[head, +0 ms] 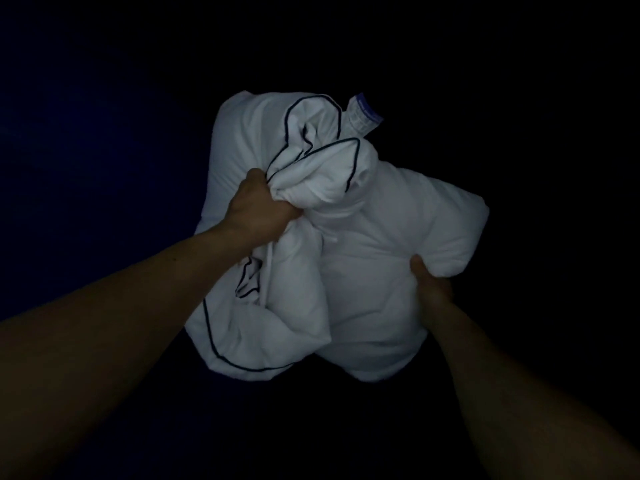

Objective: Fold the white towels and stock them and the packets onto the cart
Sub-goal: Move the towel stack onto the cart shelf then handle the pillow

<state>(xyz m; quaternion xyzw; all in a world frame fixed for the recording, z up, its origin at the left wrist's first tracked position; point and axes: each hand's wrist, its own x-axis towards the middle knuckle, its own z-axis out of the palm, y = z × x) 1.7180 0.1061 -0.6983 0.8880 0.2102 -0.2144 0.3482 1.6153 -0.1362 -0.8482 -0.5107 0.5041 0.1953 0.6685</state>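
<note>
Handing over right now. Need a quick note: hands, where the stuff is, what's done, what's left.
Left hand: grips a bunched fold near the middle of the white bundle.
Right hand: grips the bundle's lower right edge.
Bundle: crumpled and puffy, with dark piping and a label at the top. The surroundings are too dark to tell whether it rests on anything.
Done: nothing shows as folded.
Left: fold it and stock the cart. The cart and packets are not in view.

Dark rm, maybe bedroom: piped white pillow [381,271].
</note>
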